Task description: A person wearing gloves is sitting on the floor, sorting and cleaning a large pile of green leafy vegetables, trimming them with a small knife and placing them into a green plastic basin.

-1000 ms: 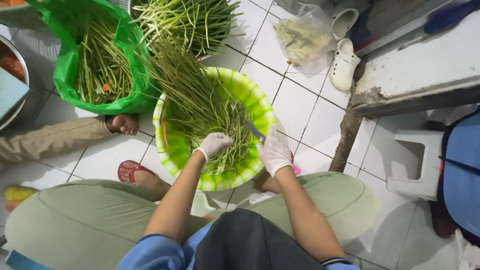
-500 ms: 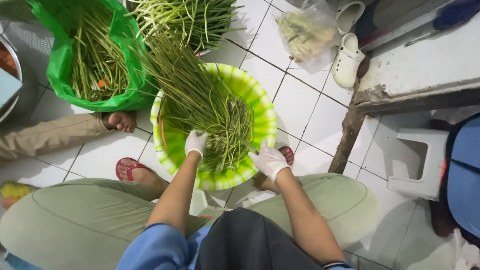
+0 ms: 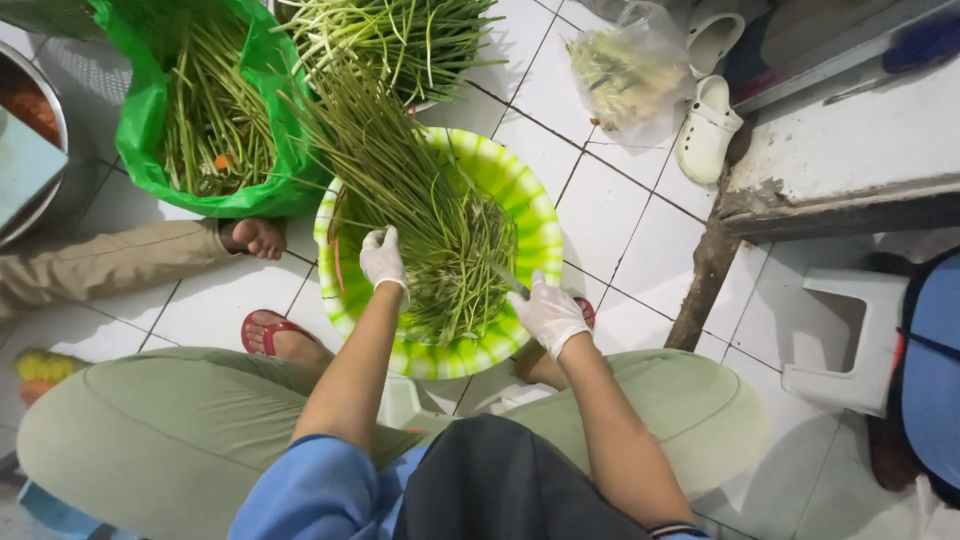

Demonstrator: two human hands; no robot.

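Your left hand is gripping green stems in the green basin; your right hand is holding a knife beside them.

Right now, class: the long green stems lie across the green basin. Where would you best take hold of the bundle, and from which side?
Probably grip the green stems at mid-length, near where the gloved left hand rests, coming from above. They lie flat and roughly parallel, running diagonally over the green basin rim, so fingers can wrap across them. The right hand sits at the loose cut end, poorer for lifting.
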